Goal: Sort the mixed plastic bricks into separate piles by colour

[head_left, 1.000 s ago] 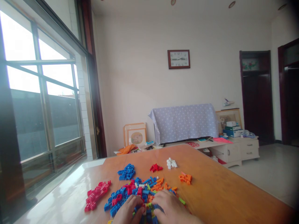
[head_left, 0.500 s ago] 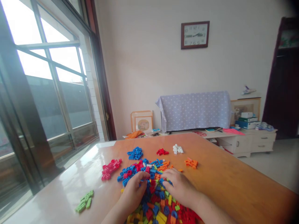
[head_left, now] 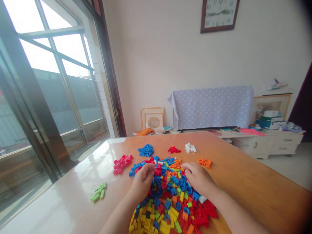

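Note:
A large heap of mixed toy bricks (head_left: 168, 201) in blue, red, yellow, orange and green spreads over the near middle of the table. My left hand (head_left: 144, 178) is at the heap's left side, its fingers curled together by the blue and pink bricks; what it holds, if anything, is hidden. On the right side of the heap is my right hand (head_left: 196, 175), fingers bent down near orange and blue bricks, its grasp unclear. Small separate piles lie around: green (head_left: 99, 192), pink (head_left: 122, 163), blue (head_left: 146, 150), red (head_left: 174, 149), white (head_left: 190, 148) and orange (head_left: 205, 162).
The wooden table (head_left: 243, 182) reaches to the right under both arms. Large windows (head_left: 65, 81) stand on the left. Behind the table, a low white cabinet (head_left: 275, 144) carries boxes, beside a cloth-covered object (head_left: 212, 107). A clock (head_left: 219, 14) hangs on the wall.
The view has tilted down and shifted left. My right hand has moved right, away from my left hand, uncovering blue bricks in the heap between them.

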The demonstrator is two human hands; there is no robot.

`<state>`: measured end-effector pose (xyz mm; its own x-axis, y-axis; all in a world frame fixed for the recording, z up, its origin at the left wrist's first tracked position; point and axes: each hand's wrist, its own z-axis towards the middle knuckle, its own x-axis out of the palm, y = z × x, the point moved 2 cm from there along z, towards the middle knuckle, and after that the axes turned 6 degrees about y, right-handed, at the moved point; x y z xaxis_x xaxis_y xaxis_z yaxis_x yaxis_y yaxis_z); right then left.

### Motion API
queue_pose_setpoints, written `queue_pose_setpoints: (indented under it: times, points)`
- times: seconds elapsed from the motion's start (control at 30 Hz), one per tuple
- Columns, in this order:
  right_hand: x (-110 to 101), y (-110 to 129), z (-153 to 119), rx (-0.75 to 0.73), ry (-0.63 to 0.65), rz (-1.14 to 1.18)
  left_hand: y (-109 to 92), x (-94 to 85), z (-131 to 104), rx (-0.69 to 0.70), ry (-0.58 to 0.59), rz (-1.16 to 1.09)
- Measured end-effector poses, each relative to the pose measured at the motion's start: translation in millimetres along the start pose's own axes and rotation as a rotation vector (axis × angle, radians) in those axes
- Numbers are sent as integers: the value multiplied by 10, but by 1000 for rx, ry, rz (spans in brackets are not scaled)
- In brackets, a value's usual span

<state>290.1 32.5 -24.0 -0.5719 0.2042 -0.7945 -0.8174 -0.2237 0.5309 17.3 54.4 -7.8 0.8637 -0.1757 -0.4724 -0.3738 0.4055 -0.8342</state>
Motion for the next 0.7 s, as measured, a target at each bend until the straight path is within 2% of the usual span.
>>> queue_pose_setpoints:
  times: [0.27, 0.37, 0.57, 0.7]
  points:
    - [-95, 24, -34, 103, 88, -52, 45, -69, 20, 0, -50, 4]
    - [-137, -20, -25, 128, 54, -35, 70, -89, 35, -14, -56, 6]
    - [-153, -346, 49, 207, -34, 36, 102, -94, 27, -24, -44, 116]
    - [-72, -564, 111, 211, -75, 40, 27, -28, -29, 65, 45, 229]
